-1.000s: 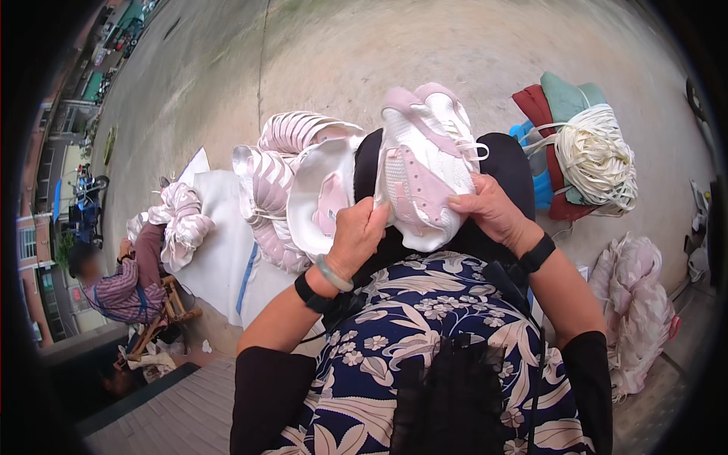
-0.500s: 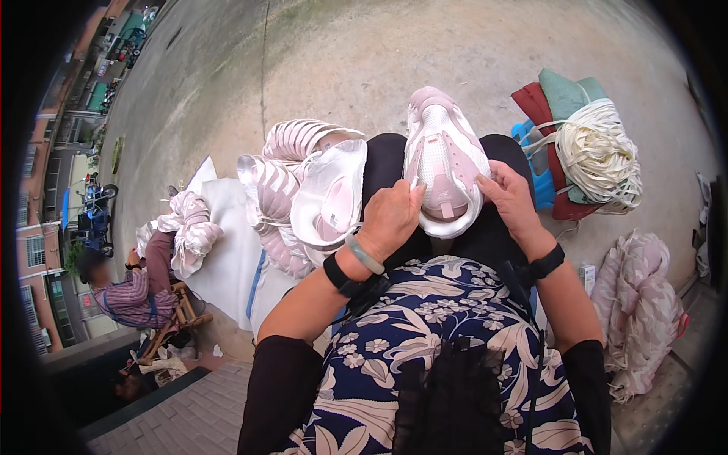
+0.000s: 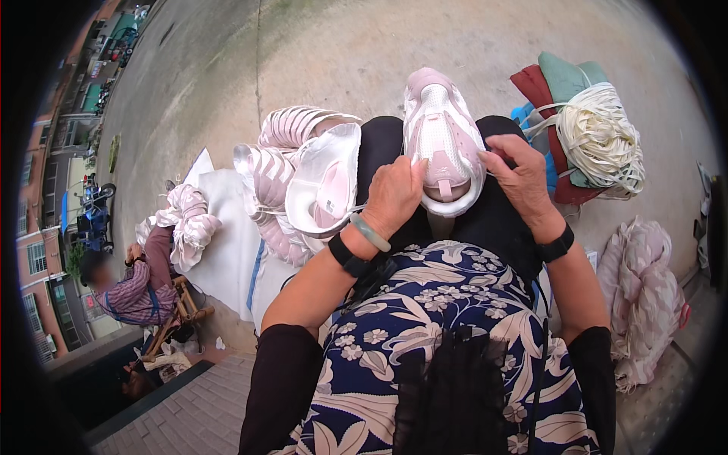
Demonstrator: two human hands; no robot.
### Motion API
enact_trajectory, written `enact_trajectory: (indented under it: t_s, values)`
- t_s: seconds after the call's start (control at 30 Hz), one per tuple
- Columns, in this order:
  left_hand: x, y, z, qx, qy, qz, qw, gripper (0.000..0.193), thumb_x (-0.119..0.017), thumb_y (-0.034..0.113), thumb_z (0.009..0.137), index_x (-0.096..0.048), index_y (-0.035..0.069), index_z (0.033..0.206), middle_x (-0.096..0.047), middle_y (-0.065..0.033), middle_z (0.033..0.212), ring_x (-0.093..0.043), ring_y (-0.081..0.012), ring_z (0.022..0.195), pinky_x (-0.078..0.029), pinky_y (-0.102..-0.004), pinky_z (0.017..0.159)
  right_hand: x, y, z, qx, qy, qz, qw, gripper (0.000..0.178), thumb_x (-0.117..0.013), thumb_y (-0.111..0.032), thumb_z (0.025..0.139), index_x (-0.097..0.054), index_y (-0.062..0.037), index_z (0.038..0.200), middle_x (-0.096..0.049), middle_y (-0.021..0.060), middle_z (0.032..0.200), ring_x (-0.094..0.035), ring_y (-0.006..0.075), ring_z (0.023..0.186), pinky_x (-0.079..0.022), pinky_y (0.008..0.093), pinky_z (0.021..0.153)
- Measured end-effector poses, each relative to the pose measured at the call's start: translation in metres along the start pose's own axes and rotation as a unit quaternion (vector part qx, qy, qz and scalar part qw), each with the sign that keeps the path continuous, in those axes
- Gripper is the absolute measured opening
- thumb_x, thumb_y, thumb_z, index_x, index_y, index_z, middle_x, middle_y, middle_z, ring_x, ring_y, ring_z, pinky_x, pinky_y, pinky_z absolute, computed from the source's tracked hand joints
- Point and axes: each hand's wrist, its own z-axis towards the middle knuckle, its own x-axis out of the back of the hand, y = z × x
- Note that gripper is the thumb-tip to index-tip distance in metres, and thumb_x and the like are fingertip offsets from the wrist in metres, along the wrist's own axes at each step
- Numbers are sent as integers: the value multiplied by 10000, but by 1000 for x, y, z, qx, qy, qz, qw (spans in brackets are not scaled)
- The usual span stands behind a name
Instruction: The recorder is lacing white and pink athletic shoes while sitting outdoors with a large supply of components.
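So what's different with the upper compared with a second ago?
The upper has turned: its side faced up, now its tongue does. The right hand has shifted to its right edge. The left hand still grips its left edge. The cord bundle and left pile stayed put.

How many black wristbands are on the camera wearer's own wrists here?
2. The left wristband sits on the elbow side of the pale bangle; the right wristband circles the other wrist. Both wrists are uncovered, so none appears hidden.
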Motion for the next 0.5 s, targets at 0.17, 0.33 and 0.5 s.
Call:
enact_trajectory:
  t_s: [0.17, 0.33, 0.5]
  values:
    - [0, -9, 7, -30, -3, 17, 999, 373, -455, 247, 904, -521, -42, 679, -532, -245, 596, -538, -435, 598, -423, -451, 518, -29, -14, 18, 223, 23, -164, 961, 317, -624, -264, 792, -588, -13, 984, -600, 131, 905, -580, 291, 812, -473, 364, 710]
    - [2, -11, 24, 24, -80, 1, 997, 445, -382, 271, 918, -539, -48, 650, -524, -181, 488, -564, -368, 505, -463, -419, 545, -40, 10, 32, 210, -4, -192, 959, 176, -566, -220, 822, -574, -46, 849, -590, 119, 825, -577, 307, 794, -472, 387, 698]
    - [-7, -24, 40, -29, -62, 31, 997, 515, -329, 286, 920, -552, -45, 594, -515, -158, 446, -563, -326, 448, -477, -414, 557, -40, 25, 50, 203, -68, -216, 953, 169, -469, -177, 856, -552, -56, 770, -595, 119, 786, -582, 323, 762, -472, 402, 666]
